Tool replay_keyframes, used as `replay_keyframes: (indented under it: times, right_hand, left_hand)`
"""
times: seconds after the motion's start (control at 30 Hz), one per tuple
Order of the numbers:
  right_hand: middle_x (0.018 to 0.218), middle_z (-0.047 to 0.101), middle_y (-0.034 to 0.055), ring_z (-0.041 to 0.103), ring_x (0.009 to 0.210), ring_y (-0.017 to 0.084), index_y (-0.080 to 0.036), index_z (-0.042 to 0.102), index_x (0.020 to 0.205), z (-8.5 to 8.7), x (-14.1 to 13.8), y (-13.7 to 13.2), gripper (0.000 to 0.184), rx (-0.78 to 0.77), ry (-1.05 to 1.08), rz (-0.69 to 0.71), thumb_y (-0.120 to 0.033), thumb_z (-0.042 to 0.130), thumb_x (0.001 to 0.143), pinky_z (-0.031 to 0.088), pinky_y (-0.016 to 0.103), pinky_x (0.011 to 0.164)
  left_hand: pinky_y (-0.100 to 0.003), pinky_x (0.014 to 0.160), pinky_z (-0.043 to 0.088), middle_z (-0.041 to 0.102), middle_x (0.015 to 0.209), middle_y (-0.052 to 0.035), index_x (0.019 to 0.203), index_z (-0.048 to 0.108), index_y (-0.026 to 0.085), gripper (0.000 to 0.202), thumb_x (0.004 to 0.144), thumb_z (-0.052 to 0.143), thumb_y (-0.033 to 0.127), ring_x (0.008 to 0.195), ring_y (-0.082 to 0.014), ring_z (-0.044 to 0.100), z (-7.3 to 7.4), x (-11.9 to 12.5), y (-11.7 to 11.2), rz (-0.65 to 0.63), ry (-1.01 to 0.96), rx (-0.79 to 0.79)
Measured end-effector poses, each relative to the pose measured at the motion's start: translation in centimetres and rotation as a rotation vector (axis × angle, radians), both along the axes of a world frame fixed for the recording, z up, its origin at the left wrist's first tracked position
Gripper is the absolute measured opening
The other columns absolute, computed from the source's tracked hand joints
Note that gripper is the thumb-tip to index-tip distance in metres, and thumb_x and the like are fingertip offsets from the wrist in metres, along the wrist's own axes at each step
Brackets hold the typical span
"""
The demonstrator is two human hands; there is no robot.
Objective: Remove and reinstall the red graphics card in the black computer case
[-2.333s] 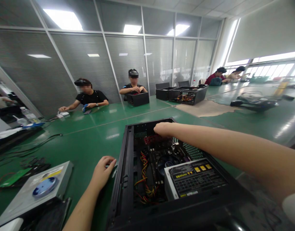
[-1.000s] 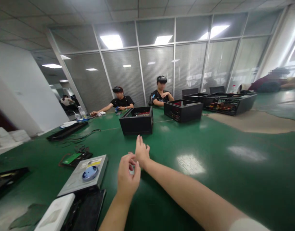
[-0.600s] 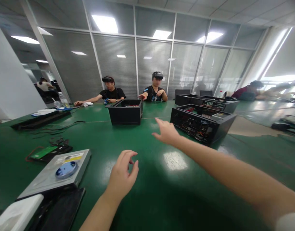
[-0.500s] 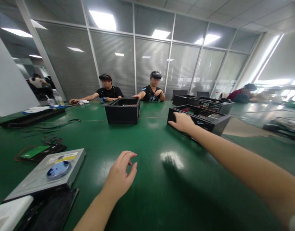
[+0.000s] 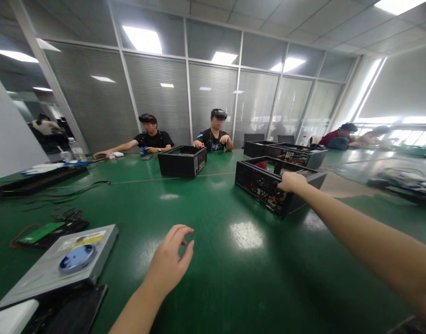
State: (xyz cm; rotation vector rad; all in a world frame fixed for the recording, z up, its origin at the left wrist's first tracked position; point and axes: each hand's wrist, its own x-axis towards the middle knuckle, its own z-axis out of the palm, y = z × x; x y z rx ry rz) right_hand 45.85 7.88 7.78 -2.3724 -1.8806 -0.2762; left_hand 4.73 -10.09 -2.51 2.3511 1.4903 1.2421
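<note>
A black open-topped computer case (image 5: 256,183) lies on the green table (image 5: 213,287), with red and other parts showing inside. My right hand (image 5: 292,182) is closed over the upper rim of its near side, toward the right corner; the fingertips are partly hidden behind the rim. My left hand (image 5: 173,255) hovers over the table, fingers curved and thumb apart, holding nothing. Left of it lies a silver optical drive (image 5: 53,273) with a shiny blue round lid or disc (image 5: 77,258) on top.
Another black case (image 5: 181,162) stands in front of two seated co-workers, one with a hand (image 5: 198,144) at it. More cases (image 5: 299,153) lie behind mine. A green circuit board (image 5: 42,233), cables (image 5: 80,189) and a white box-like part (image 5: 13,317) are at left.
My right hand has shifted from the case's left corner to the right along its rim. The case has turned, showing its near side. The co-worker's case has also turned. My left hand stays much the same.
</note>
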Motion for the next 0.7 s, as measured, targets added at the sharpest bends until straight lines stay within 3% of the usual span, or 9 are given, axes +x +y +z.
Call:
replay_keyframes:
  times: [0.1, 0.2, 0.4, 0.57, 0.63, 0.7]
  right_hand:
    - [0.111, 0.071, 0.0257, 0.069, 0.103, 0.032, -0.004, 0.071, 0.112, -0.4, -1.7, -2.2, 0.041, -0.067, -0.043, 0.056, -0.036, 0.065, 0.086, 0.051, 0.038, 0.084]
    - [0.11, 0.072, 0.0235, 0.069, 0.103, 0.035, -0.007, 0.072, 0.108, -0.5, -4.5, -6.5, 0.045, -0.091, -0.076, 0.149, -0.046, 0.061, 0.087, 0.052, 0.041, 0.084]
    - [0.094, 0.074, 0.024, 0.071, 0.086, 0.036, -0.009, 0.074, 0.097, 1.5, -11.5, -18.7, 0.066, -0.143, -0.089, 0.471, -0.069, 0.047, 0.089, 0.053, 0.045, 0.076]
    - [0.087, 0.074, 0.0227, 0.071, 0.083, 0.036, -0.01, 0.076, 0.099, 3.1, -15.8, -29.0, 0.076, -0.148, -0.051, 0.827, -0.078, 0.045, 0.086, 0.044, 0.058, 0.099]
    - [0.085, 0.074, 0.0179, 0.07, 0.081, 0.034, -0.014, 0.076, 0.097, 4.6, -16.4, -31.1, 0.071, -0.193, -0.058, 0.972, -0.08, 0.052, 0.083, 0.045, 0.055, 0.099]
    - [0.083, 0.074, 0.0118, 0.069, 0.077, 0.029, -0.019, 0.075, 0.095, 6.5, -16.4, -30.6, 0.062, -0.228, -0.036, 1.059, -0.077, 0.056, 0.084, 0.05, 0.047, 0.089]
  left_hand:
    - [-0.031, 0.071, 0.054, 0.063, 0.114, -0.0076, 0.112, 0.061, 0.022, 0.021, 0.095, 0.052, 0.028, 0.077, -0.0145, 0.063, 0.0, -0.1, 0.1, -0.002, 0.003, 0.002]
    - [-0.03, 0.067, 0.053, 0.062, 0.113, -0.0075, 0.113, 0.061, 0.021, 0.021, 0.095, 0.053, 0.03, 0.075, -0.0144, 0.062, -0.2, -0.5, 0.3, 0.015, -0.013, -0.004]
    - [-0.03, 0.066, 0.052, 0.061, 0.106, -0.0061, 0.112, 0.061, 0.02, 0.025, 0.093, 0.054, 0.035, 0.076, -0.0161, 0.061, -0.7, -2.1, 1.1, 0.106, -0.089, 0.013]
    - [-0.03, 0.065, 0.052, 0.065, 0.103, -0.0062, 0.11, 0.062, 0.019, 0.029, 0.089, 0.057, 0.04, 0.075, -0.0167, 0.062, -1.4, -3.6, 1.7, 0.221, -0.156, 0.004]
    - [-0.03, 0.065, 0.051, 0.066, 0.102, -0.0065, 0.108, 0.062, 0.018, 0.031, 0.087, 0.058, 0.04, 0.072, -0.0167, 0.062, -1.5, -4.1, 1.9, 0.261, -0.178, 0.0]
    - [-0.03, 0.064, 0.051, 0.067, 0.102, -0.0069, 0.107, 0.062, 0.018, 0.031, 0.086, 0.058, 0.041, 0.072, -0.0172, 0.063, -1.6, -4.4, 2.0, 0.288, -0.203, -0.001]
